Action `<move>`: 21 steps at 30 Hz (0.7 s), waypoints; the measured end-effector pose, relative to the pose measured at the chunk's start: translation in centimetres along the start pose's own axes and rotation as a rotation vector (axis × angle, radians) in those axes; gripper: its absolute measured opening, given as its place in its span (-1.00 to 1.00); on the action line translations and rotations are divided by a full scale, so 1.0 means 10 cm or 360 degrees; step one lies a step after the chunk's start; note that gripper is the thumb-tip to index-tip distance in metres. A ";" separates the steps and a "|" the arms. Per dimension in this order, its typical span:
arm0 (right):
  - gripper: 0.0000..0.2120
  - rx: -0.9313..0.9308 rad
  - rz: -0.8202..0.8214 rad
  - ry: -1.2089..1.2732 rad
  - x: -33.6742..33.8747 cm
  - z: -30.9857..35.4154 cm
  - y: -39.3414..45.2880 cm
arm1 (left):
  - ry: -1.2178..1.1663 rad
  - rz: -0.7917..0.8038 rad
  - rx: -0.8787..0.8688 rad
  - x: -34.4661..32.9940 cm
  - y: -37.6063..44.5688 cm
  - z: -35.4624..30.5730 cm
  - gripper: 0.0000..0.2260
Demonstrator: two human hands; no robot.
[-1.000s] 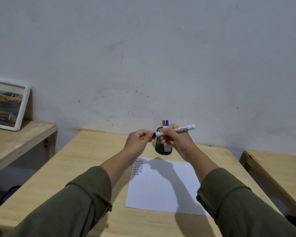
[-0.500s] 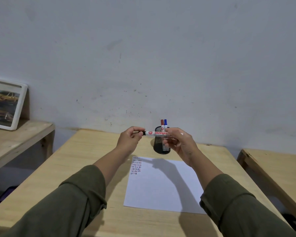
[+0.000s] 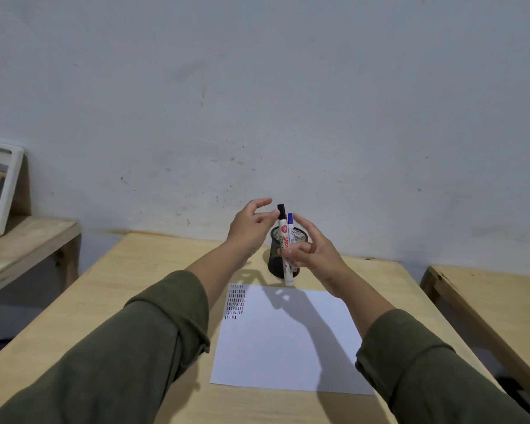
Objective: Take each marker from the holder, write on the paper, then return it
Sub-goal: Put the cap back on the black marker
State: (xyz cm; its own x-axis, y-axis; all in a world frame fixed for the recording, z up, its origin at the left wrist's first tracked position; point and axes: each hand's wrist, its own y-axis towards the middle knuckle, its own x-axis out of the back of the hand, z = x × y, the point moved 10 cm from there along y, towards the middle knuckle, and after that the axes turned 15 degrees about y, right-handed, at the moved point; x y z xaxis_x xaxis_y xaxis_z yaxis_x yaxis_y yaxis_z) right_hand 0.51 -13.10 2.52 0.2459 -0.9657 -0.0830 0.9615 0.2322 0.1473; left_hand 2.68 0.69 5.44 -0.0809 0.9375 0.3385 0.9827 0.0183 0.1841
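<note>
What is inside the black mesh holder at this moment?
A blue-capped marker stands upright in the mesh holder. Whether another marker is inside cannot be told: the black-capped marker held by the right hand covers part of the opening.

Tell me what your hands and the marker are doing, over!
Right hand pinches black-capped marker upright, in front of the holder. Left hand open beside its cap. Blue marker already in holder. Nothing blocking.

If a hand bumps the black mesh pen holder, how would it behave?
The black mesh pen holder is probably light, being open wire mesh. Being tall and narrow, it may slide or tip on the smooth wooden table, though it is likely rigid.
</note>
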 end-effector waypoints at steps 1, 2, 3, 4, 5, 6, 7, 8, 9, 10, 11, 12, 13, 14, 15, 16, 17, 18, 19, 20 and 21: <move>-0.28 0.0033 -0.0049 -0.0003 0.06 0.02 0.04 | 0.0061 -0.0027 0.0024 0.00 0.05 0.05 -0.69; -0.23 0.0068 -0.0095 -0.0031 0.13 0.05 0.08 | 0.0136 -0.0061 0.0049 0.00 0.08 0.10 -0.70; -0.18 0.0097 -0.0130 -0.0096 0.18 0.08 0.13 | 0.0222 -0.0091 0.0073 0.01 0.11 0.15 -0.70; -0.14 0.0116 -0.0158 -0.0187 0.23 0.12 0.18 | 0.0304 -0.0110 0.0095 0.00 0.13 0.21 -0.70; -0.10 0.0134 -0.0188 -0.0292 0.28 0.15 0.24 | 0.0368 -0.0112 0.0113 -0.01 0.15 0.27 -0.69; -0.08 0.0161 -0.0222 -0.0393 0.32 0.19 0.29 | 0.0426 -0.0102 0.0118 -0.05 0.19 0.32 -0.68; -0.07 0.0195 -0.0262 -0.0490 0.35 0.24 0.35 | 0.0497 -0.0077 0.0116 -0.10 0.22 0.37 -0.67; -0.07 0.0224 -0.0306 -0.0577 0.39 0.29 0.40 | 0.0585 -0.0048 0.0107 -0.16 0.26 0.41 -0.65; -0.08 0.0254 -0.0347 -0.0652 0.42 0.34 0.45 | 0.0674 -0.0019 0.0097 -0.22 0.30 0.44 -0.62; -0.10 0.0285 -0.0388 -0.0714 0.44 0.38 0.50 | 0.0748 0.0005 0.0087 -0.28 0.33 0.47 -0.60; -0.13 0.0314 -0.0423 -0.0756 0.46 0.42 0.55 | 0.0789 0.0023 0.0077 -0.33 0.36 0.50 -0.57; -0.15 0.0335 -0.0452 -0.0779 0.47 0.45 0.60 | 0.0804 0.0036 0.0065 -0.38 0.39 0.52 -0.55; -0.16 0.0347 -0.0474 -0.0786 0.48 0.47 0.65 | 0.0813 0.0048 0.0056 -0.41 0.40 0.53 -0.53; -0.16 0.0354 -0.0489 -0.0796 0.49 0.47 0.70 | 0.0830 0.0059 0.0044 -0.45 0.42 0.53 -0.52; -0.16 0.0356 -0.0500 -0.0817 0.49 0.47 0.74 | 0.0856 0.0073 0.0031 -0.48 0.45 0.55 -0.51; -0.17 0.0357 -0.0508 -0.0846 0.49 0.47 0.78 | 0.0888 0.0085 0.0015 -0.51 0.47 0.55 -0.50; -0.17 0.0358 -0.0515 -0.0877 0.49 0.45 0.81 | 0.0918 0.0102 0.0003 -0.53 0.50 0.57 -0.50; -0.19 0.0360 -0.0520 -0.0914 0.48 0.43 0.83 | 0.0951 0.0116 -0.0016 -0.56 0.53 0.58 -0.50; -0.20 0.0356 -0.0523 -0.0958 0.49 0.40 0.85 | 0.0979 0.0129 -0.0023 -0.58 0.55 0.60 -0.50; -0.22 0.0344 -0.0522 -0.1010 0.49 0.36 0.88 | 0.1004 0.0137 -0.0022 -0.59 0.57 0.62 -0.49; -0.22 0.0324 -0.0517 -0.1072 0.49 0.30 0.90 | 0.1031 0.0142 -0.0012 -0.60 0.59 0.65 -0.50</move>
State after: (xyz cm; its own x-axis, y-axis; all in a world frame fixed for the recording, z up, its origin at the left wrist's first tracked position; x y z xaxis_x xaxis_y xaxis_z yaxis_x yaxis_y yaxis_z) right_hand 10.01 -16.14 6.41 -0.2349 -0.8591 0.4547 0.9151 -0.0377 0.4015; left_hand 10.07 -2.55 -1.48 -0.0852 0.5361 0.8399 0.9893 -0.0547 0.1353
